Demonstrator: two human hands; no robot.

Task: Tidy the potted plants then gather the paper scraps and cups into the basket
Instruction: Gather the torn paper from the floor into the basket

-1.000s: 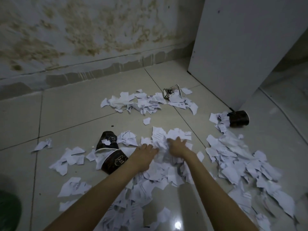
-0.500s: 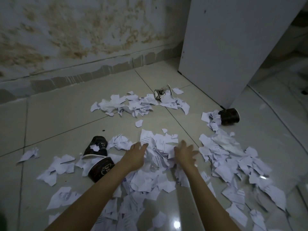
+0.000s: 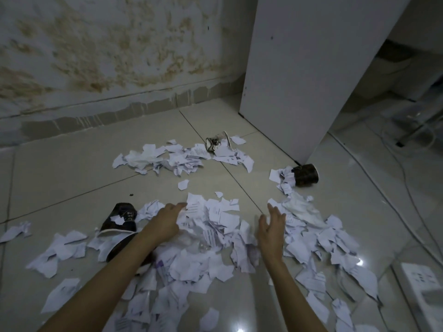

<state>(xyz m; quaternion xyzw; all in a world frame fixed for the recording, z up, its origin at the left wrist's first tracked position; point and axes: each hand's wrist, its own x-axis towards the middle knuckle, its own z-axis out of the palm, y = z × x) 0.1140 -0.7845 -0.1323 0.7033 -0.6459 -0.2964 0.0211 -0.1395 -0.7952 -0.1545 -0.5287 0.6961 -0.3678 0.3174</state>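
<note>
Torn white paper scraps (image 3: 211, 226) lie in heaps across the tiled floor. My left hand (image 3: 166, 220) rests open on the left side of the middle heap. My right hand (image 3: 272, 226) hovers open to the right of that heap, fingers spread. Two dark crushed paper cups (image 3: 121, 221) lie on their sides just left of my left forearm. Another dark cup (image 3: 306, 174) lies on its side at the right, by the white panel's corner. A pale patterned cup (image 3: 215, 143) lies tipped at the far heap. No basket or plants are in view.
A stained wall (image 3: 107, 56) runs along the back. A tall white panel (image 3: 306, 68) stands at the right. White cables (image 3: 393, 164) trail over the glossy floor at the right, and a white power strip (image 3: 422, 279) lies at the lower right. More scraps (image 3: 323, 238) spread to the right.
My hands were pressed together on the middle heap; they have come apart, the right hand swinging out to the right. The view has shifted rightward.
</note>
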